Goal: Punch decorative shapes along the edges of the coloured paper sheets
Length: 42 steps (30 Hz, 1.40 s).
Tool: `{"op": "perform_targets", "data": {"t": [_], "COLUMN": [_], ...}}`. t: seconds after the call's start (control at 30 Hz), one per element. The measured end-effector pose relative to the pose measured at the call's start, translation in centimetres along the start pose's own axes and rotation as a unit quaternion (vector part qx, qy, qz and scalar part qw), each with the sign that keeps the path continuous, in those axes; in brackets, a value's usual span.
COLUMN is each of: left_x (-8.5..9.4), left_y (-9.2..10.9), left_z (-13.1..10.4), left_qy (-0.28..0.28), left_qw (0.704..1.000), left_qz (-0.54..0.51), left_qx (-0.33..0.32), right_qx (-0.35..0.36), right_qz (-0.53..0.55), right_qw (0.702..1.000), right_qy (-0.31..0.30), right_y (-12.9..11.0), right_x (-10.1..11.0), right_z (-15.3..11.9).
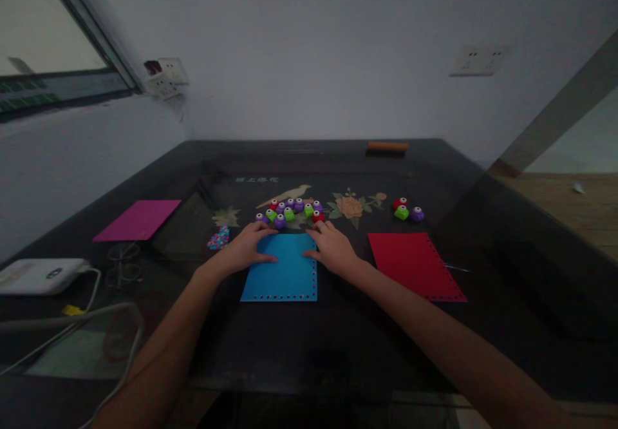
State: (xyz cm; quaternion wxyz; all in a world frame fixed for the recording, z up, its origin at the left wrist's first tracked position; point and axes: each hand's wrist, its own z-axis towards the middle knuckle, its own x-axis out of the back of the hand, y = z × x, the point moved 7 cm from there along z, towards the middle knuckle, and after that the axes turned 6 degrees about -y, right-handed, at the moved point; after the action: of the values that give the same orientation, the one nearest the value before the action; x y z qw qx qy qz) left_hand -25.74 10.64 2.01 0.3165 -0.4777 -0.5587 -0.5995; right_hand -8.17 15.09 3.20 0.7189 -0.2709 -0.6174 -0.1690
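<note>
A blue sheet (284, 271) lies flat on the dark table, with small holes along its near and right edges. My left hand (245, 247) rests on its upper left edge, thumb and fingers spread. Over the upper right edge lies my right hand (333, 245), its thumb apart from the fingers. Just beyond the fingertips sits a cluster of several small purple, green and red eyeball-like pieces (290, 212). A red piece (318, 216) is close to my right fingers. Left of my left hand is a little heap of pink, blue and white bits (219, 238).
To the right lies a red sheet (410, 261) with edge holes, a thin metal tool (456, 268) beside it. Behind it are a green piece (401, 212) and two others. A magenta sheet (140, 219), white device (41, 276) and cable (96, 287) lie left. An orange-brown roll (388, 147) is at the back.
</note>
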Motion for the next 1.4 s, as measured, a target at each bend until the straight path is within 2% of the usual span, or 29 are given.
{"op": "perform_targets", "data": {"t": [0.33,0.5,0.7,0.87,1.03,1.2,1.4], "left_x": [0.1,0.4,1.5,2.7,3.9,4.3,4.1], "left_y": [0.2,0.6,1.1,0.3,-0.6,-1.4,-1.4], "left_z": [0.0,-0.1,0.1,-0.1,-0.5,-0.9,-1.5], "left_qy": [-0.006,-0.001,0.044,0.099,0.156,0.198,0.220], "left_qw": [1.000,1.000,0.998,0.990,0.965,0.927,0.882], "left_qz": [-0.010,-0.030,-0.045,-0.094,-0.188,-0.283,-0.378], "left_qx": [0.006,-0.001,0.000,0.039,0.091,0.145,0.176], "right_qx": [-0.009,-0.022,-0.031,-0.047,-0.069,-0.091,-0.089], "right_qz": [0.038,0.059,0.070,0.093,0.190,0.316,0.434], "right_qw": [0.999,0.997,0.996,0.994,0.979,0.944,0.896], "right_qy": [0.018,0.036,0.039,0.020,0.025,0.016,-0.034], "right_y": [0.0,0.6,1.1,1.4,2.1,3.0,2.6], "right_x": [1.2,0.9,0.5,0.5,1.0,1.4,0.9], "right_z": [-0.2,0.0,0.1,0.2,0.3,0.6,0.7]}}
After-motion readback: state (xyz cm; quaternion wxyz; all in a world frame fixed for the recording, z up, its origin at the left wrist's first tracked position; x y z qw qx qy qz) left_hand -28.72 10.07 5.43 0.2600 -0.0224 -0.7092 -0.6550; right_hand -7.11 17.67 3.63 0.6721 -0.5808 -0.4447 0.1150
